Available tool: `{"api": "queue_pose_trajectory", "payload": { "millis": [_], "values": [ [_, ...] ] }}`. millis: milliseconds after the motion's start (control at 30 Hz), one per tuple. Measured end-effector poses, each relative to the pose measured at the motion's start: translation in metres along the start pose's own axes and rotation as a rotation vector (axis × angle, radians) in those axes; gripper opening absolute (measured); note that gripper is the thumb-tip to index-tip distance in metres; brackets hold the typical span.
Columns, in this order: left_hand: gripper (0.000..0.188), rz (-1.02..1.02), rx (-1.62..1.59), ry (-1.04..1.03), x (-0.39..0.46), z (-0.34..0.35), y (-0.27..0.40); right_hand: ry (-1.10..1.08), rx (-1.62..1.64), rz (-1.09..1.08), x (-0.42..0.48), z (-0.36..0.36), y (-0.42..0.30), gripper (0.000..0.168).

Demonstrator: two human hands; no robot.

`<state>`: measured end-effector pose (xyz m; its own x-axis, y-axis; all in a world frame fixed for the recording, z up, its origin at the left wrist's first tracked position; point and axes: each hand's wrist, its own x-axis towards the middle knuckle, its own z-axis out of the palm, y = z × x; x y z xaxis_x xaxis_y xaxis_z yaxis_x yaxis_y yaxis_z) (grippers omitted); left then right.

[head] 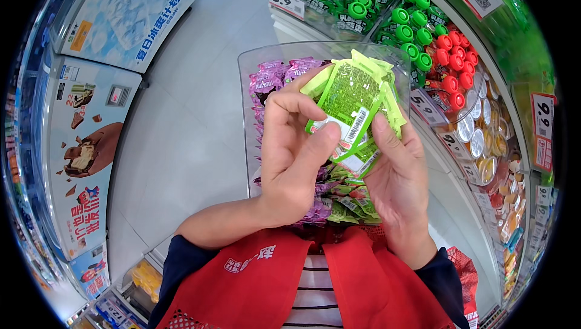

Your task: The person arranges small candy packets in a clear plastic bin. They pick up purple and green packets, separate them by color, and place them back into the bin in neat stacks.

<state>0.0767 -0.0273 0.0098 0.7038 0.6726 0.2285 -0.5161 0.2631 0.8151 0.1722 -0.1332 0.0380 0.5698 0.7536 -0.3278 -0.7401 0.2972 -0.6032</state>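
In front of my chest, both hands hold a fanned bunch of small green snack packets (352,95) with crimped pale-green ends and printed barcodes. My left hand (292,147) pinches the near left corner of the top packet between thumb and fingers. On the other side my right hand (399,161) supports the bunch, its thumb across the right edge. Below them is a clear plastic bin (245,116). Purple packets (268,85) fill its left side, and similar green packets (354,205) lie near my body. My hands hide much of the bin's middle.
Clear bins of pouches with green caps (358,9) and red caps (449,59) stand ahead and to the right. Lidded cups (476,143) line the right shelf. Chest freezers with printed panels (86,147) run along the left, beyond grey floor (181,116).
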Motion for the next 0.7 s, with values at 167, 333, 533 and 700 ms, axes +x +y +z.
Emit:
{"api": "queue_pose_trajectory", "payload": {
  "millis": [167, 333, 533, 700],
  "values": [
    [0.032, -0.02, 0.008, 0.008, 0.003, -0.003, 0.0, -0.021, -0.079, -0.007, 0.009, -0.008, -0.011, 0.041],
    [0.04, 0.025, 0.122, -0.011, -0.002, -0.002, -0.004, -0.04, -0.159, -0.066, 0.012, -0.013, -0.015, 0.047],
    [0.042, -0.012, 0.144, 0.006, -0.001, 0.001, 0.003, -0.039, -0.203, -0.097, 0.012, -0.016, -0.012, 0.042],
    [0.033, -0.318, -0.132, 0.076, 0.008, 0.0, 0.013, -0.036, -0.245, -0.082, 0.014, -0.015, -0.016, 0.038]
  ]
}}
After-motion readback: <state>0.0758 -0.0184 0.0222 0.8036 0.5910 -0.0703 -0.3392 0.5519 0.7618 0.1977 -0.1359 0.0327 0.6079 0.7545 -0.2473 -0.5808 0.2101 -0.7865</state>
